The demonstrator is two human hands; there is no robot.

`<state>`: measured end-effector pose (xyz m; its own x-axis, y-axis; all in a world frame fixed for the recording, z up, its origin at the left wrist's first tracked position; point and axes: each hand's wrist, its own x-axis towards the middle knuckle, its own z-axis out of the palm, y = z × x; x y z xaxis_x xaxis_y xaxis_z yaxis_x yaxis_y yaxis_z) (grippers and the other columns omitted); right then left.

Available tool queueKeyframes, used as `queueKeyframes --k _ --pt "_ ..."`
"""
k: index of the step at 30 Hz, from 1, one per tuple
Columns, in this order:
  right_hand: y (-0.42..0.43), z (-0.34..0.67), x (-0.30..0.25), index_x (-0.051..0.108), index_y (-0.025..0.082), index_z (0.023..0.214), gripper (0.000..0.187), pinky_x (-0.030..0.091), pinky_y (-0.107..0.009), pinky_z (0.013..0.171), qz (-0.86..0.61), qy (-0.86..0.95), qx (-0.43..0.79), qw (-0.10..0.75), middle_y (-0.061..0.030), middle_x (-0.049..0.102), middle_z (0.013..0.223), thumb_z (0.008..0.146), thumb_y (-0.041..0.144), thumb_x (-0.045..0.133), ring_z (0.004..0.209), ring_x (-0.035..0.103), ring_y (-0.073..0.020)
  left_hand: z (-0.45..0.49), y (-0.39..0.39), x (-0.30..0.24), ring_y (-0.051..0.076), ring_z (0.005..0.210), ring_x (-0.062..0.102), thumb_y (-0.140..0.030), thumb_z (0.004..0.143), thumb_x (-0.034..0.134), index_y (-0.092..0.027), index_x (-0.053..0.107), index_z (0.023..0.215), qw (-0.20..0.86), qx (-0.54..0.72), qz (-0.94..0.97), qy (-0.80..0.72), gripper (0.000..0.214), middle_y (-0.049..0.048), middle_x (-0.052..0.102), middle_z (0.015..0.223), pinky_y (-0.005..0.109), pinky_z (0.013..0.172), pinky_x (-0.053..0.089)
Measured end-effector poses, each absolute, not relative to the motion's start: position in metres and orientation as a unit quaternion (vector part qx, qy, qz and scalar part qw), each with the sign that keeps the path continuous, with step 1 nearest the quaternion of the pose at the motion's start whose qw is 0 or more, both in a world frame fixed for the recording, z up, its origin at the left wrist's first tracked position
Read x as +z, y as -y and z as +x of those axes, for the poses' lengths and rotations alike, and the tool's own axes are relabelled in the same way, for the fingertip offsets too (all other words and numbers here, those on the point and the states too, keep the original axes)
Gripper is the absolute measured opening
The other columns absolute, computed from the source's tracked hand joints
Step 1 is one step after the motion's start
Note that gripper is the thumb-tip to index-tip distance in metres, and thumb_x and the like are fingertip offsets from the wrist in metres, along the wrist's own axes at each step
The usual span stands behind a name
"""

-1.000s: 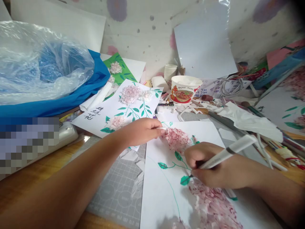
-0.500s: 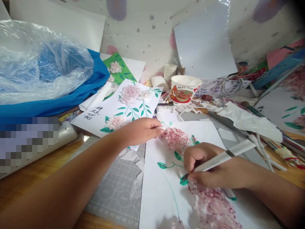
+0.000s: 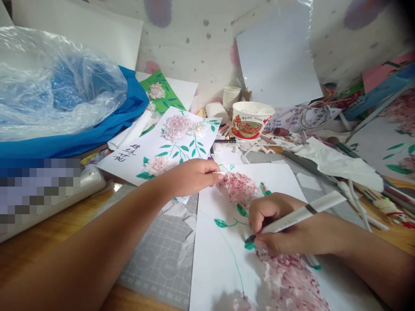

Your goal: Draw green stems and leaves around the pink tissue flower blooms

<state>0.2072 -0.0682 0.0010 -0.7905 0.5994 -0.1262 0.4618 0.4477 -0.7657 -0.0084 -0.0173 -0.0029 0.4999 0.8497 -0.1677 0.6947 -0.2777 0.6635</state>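
My right hand (image 3: 285,224) is closed around a white marker (image 3: 304,211) with a dark band. The marker's tip meets a green leaf (image 3: 249,242) drawn on the white paper (image 3: 214,259). Pinched fingers of my left hand (image 3: 201,175) rest by the paper's upper left edge; a thin white bit shows between them, too small to name. Two crumpled-tissue flower heads with pink-red streaks, an upper one (image 3: 240,186) and a larger lower one (image 3: 292,278), stand on the paper near my right hand. Beneath that hand lies another white marker with a green end (image 3: 313,261).
A second flower picture (image 3: 129,166) lies at the left, beside a blue bag under clear plastic (image 3: 65,82). Behind stand a paper noodle bowl (image 3: 251,121) and stacked cups (image 3: 231,97). Crumpled tissue (image 3: 340,166) and pens crowd the right. A grey cutting mat (image 3: 152,259) lies underneath.
My right hand and its marker have shifted very slightly at the same leaf. My left hand stays in place.
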Motion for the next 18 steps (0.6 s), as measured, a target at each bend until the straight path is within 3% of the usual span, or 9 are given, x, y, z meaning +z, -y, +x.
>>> queueKeyframes --k 18 --pt "0.0688 0.2064 0.0025 0.052 0.015 0.068 0.002 0.036 -0.018 0.050 -0.315 0.865 0.384 0.077 0.0019 0.054 0.062 0.069 0.015 0.054 0.056 0.048 -0.0078 -0.0081 0.0172 -0.0026 0.011 0.059 0.046 -0.046 0.077 0.038 -0.019 0.053 0.078 0.344 0.111 0.793 -0.490 0.031 -0.0019 0.053 0.068 0.022 0.052 0.031"
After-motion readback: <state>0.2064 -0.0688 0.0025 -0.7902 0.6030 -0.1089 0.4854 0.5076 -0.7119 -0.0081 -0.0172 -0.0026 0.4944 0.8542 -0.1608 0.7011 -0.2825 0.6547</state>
